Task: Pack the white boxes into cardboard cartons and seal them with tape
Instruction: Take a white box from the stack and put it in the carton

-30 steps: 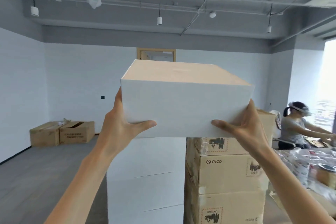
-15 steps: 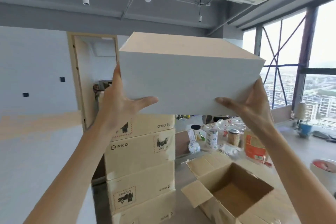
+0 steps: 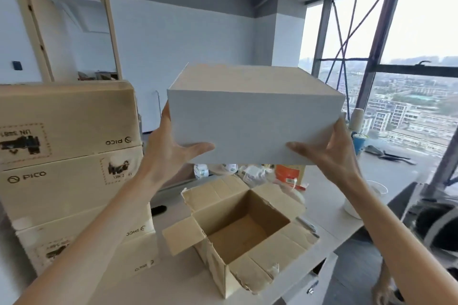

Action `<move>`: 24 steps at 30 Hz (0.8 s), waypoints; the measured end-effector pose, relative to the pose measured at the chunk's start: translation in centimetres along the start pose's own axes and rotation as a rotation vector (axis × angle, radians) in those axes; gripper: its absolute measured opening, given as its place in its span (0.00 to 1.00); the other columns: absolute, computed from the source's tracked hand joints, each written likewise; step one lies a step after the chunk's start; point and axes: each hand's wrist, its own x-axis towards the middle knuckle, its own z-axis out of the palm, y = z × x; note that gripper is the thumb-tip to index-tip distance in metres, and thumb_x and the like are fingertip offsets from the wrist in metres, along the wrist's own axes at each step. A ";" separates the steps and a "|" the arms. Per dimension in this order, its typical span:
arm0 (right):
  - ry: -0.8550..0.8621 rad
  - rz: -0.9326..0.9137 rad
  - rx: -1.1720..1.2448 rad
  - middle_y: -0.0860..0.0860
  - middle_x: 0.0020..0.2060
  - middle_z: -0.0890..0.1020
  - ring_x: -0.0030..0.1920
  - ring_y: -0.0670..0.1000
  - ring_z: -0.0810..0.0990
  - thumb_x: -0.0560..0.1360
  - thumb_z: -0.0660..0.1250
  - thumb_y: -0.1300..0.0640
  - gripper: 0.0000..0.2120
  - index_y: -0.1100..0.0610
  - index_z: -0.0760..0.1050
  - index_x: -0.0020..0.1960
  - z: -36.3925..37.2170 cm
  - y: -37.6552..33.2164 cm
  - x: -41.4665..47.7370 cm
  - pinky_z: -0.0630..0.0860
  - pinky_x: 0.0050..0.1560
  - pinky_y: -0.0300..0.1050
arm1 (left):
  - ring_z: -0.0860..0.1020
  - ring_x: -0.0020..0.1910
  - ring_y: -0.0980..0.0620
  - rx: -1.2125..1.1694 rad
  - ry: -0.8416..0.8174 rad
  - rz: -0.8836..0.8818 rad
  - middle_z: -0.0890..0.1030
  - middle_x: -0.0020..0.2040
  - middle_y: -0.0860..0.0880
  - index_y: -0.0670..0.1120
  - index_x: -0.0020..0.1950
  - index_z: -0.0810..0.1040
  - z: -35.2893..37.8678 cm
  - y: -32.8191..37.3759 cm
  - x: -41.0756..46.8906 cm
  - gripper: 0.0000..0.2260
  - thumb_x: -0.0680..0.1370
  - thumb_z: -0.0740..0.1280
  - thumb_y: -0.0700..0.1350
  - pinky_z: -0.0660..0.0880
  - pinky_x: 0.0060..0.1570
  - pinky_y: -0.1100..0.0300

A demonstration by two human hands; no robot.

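Observation:
I carry a white box (image 3: 252,126) at chest height between both hands. My left hand (image 3: 171,153) presses flat on its left side, with the thumb stretched along the lower front face. My right hand (image 3: 329,156) presses on its right side, thumb also on the front. Below the box an open cardboard carton (image 3: 277,247) stands on the table (image 3: 173,280), its flaps spread outward and its inside bare. No tape is in sight.
A stack of closed PICO cartons (image 3: 67,181) stands at the left on the table. Behind the open carton lie packets and an orange bag (image 3: 288,176). A white bucket (image 3: 357,205) sits at the right, a dark chair (image 3: 433,218) beyond the table edge.
My view has swung right and down, away from the stack of white boxes. The white box, still between my hands, now hangs lower, above the open carton.

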 end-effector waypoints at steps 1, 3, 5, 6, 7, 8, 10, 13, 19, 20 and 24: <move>0.001 0.018 -0.013 0.36 0.54 0.72 0.52 0.27 0.72 0.60 0.79 0.49 0.42 0.46 0.60 0.68 -0.2 1.4 0.0 0.72 0.43 0.22 | 0.74 0.61 0.62 0.005 -0.018 -0.012 0.76 0.59 0.65 0.55 0.73 0.60 1.1 -0.7 0.0 0.45 0.63 0.81 0.52 0.72 0.60 0.61; -0.012 0.060 -0.037 0.34 0.54 0.72 0.52 0.27 0.72 0.60 0.79 0.49 0.42 0.45 0.60 0.68 -0.2 3.8 -0.2 0.72 0.44 0.22 | 0.73 0.59 0.67 0.023 -0.035 -0.028 0.77 0.57 0.62 0.56 0.72 0.60 3.1 -2.3 0.1 0.43 0.63 0.81 0.52 0.72 0.59 0.65; -0.034 0.111 -0.049 0.32 0.54 0.71 0.52 0.26 0.71 0.61 0.80 0.50 0.42 0.45 0.60 0.69 0.0 6.7 -0.1 0.71 0.45 0.21 | 0.65 0.53 0.81 0.055 -0.025 -0.052 0.73 0.52 0.66 0.52 0.71 0.64 5.3 -4.3 0.2 0.40 0.64 0.81 0.49 0.65 0.51 0.80; -0.048 0.130 -0.056 0.31 0.54 0.71 0.53 0.25 0.70 0.62 0.80 0.51 0.42 0.44 0.60 0.69 0.1 8.0 -0.1 0.70 0.45 0.21 | 0.63 0.51 0.84 0.073 -0.018 -0.066 0.71 0.50 0.67 0.51 0.70 0.65 6.3 -5.4 0.1 0.39 0.64 0.81 0.48 0.63 0.47 0.83; -0.062 0.142 -0.068 0.31 0.54 0.70 0.53 0.25 0.70 0.62 0.80 0.51 0.42 0.44 0.60 0.69 0.2 9.1 -0.1 0.70 0.45 0.21 | 0.64 0.52 0.82 0.080 -0.024 -0.084 0.70 0.50 0.68 0.52 0.69 0.65 7.1 -6.3 0.0 0.39 0.63 0.81 0.49 0.63 0.45 0.83; -0.085 0.157 -0.085 0.31 0.55 0.71 0.53 0.26 0.70 0.62 0.80 0.49 0.42 0.44 0.60 0.69 0.5 10.4 -0.1 0.71 0.45 0.21 | 0.68 0.55 0.77 0.062 -0.045 -0.120 0.72 0.51 0.68 0.55 0.68 0.64 8.0 -7.7 -0.1 0.39 0.63 0.81 0.50 0.64 0.46 0.81; -0.120 0.192 -0.105 0.32 0.56 0.71 0.54 0.27 0.71 0.62 0.81 0.46 0.43 0.46 0.61 0.70 1.2 13.0 -0.1 0.71 0.45 0.22 | 0.73 0.58 0.67 0.031 -0.097 -0.205 0.74 0.56 0.66 0.58 0.67 0.64 9.4 -10.4 -0.2 0.38 0.63 0.81 0.52 0.69 0.49 0.74; -0.165 0.240 -0.089 0.35 0.57 0.72 0.57 0.31 0.72 0.62 0.80 0.44 0.45 0.48 0.61 0.73 2.1 16.1 -0.4 0.73 0.49 0.27 | 0.76 0.56 0.62 0.028 -0.092 -0.297 0.78 0.56 0.60 0.53 0.65 0.67 11.1 -12.8 -0.8 0.37 0.62 0.82 0.54 0.76 0.53 0.60; -0.294 0.307 -0.062 0.31 0.58 0.72 0.59 0.32 0.71 0.59 0.76 0.36 0.47 0.47 0.62 0.73 3.0 22.0 -1.0 0.72 0.49 0.28 | 0.72 0.49 0.77 0.106 -0.058 -0.405 0.75 0.52 0.68 0.57 0.64 0.66 13.8 -14.6 -2.9 0.37 0.62 0.81 0.54 0.69 0.43 0.79; -0.330 0.316 -0.038 0.33 0.59 0.72 0.59 0.32 0.71 0.59 0.76 0.36 0.48 0.48 0.62 0.73 3.0 23.1 -1.0 0.71 0.51 0.30 | 0.72 0.50 0.77 0.115 -0.053 -0.417 0.74 0.52 0.68 0.58 0.63 0.64 14.4 -14.8 -3.4 0.37 0.62 0.81 0.54 0.69 0.43 0.80; -0.463 0.347 -0.023 0.42 0.64 0.73 0.64 0.42 0.71 0.59 0.77 0.35 0.48 0.46 0.62 0.73 2.9 27.4 -0.8 0.73 0.60 0.42 | 0.72 0.53 0.74 0.179 -0.014 -0.499 0.74 0.54 0.67 0.61 0.63 0.62 17.1 -15.0 -5.7 0.36 0.63 0.81 0.54 0.70 0.43 0.78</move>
